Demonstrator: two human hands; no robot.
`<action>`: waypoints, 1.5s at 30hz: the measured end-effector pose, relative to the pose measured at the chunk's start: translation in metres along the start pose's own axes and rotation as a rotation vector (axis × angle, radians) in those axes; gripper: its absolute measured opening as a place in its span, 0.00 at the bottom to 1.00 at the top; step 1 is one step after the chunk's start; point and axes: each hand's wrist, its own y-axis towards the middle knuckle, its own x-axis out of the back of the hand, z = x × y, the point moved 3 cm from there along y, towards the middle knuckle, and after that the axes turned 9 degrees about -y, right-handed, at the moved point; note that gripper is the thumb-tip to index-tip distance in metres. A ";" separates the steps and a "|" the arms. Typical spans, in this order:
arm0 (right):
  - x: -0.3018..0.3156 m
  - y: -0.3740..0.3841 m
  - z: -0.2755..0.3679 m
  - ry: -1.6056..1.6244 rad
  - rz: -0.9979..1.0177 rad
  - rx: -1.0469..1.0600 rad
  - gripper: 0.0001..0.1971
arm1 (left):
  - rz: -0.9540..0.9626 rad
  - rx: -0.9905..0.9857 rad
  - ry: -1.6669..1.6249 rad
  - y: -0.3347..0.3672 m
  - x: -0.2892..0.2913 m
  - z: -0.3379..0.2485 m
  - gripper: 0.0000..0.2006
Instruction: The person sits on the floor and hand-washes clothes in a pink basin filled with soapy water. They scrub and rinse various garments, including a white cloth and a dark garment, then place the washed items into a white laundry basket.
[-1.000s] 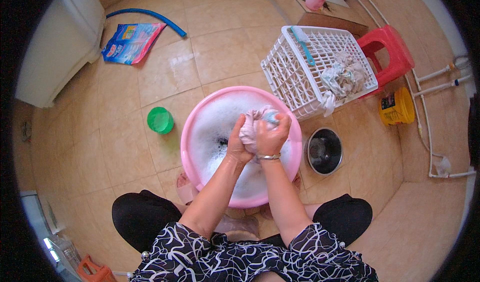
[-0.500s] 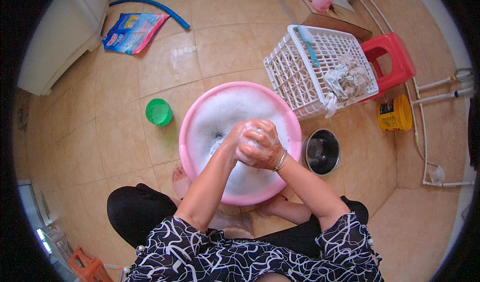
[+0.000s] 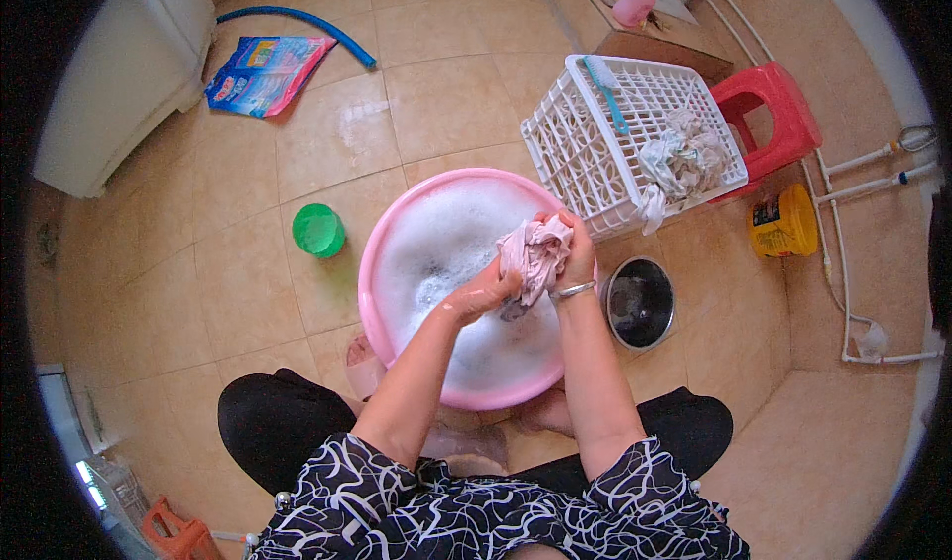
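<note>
A crumpled pale pink cloth (image 3: 535,254) is held between my two hands above a pink basin (image 3: 371,307). White suds (image 3: 446,218) fill the basin, with a patch of bubbly water near its middle. My left hand (image 3: 483,294), wet and foamy, grips the cloth from the lower left. On the other side my right hand (image 3: 577,257) is closed round the cloth's right edge, a silver bangle at its wrist. Some fingers are hidden behind the bunched fabric.
Right of the basin stand a dark metal bowl (image 3: 640,303) and a white crate (image 3: 585,151) carrying a brush (image 3: 607,94) and a wet cloth (image 3: 684,163). A red stool (image 3: 793,114) and yellow bucket (image 3: 783,223) lie beyond. Leftward are a green cup (image 3: 318,231), detergent bag (image 3: 263,76) and blue hose (image 3: 297,14).
My hands were clasped together over the suds, hiding what they held. Now they have parted slightly and shifted right, with the pink cloth showing between them.
</note>
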 end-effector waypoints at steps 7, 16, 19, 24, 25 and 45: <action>0.059 0.011 0.003 -0.604 -0.154 -0.114 0.19 | -0.271 0.321 0.956 -0.012 0.066 -0.029 0.19; 0.096 0.016 -0.039 -1.419 -0.315 0.435 0.14 | -0.407 -0.013 1.769 -0.013 0.058 -0.021 0.13; 0.099 0.013 -0.091 -1.750 -0.029 0.227 0.14 | -0.332 0.186 1.738 -0.019 0.065 0.008 0.16; 0.136 0.022 -0.129 -1.866 -0.066 -0.435 0.15 | -0.237 0.353 1.731 -0.021 0.081 0.021 0.14; 0.140 0.025 -0.128 -1.900 -0.087 -0.538 0.14 | -0.210 0.404 1.713 -0.018 0.082 0.018 0.14; 0.035 0.000 -0.069 -1.260 -0.492 -0.040 0.24 | -0.606 0.167 -0.537 -0.008 0.020 0.043 0.11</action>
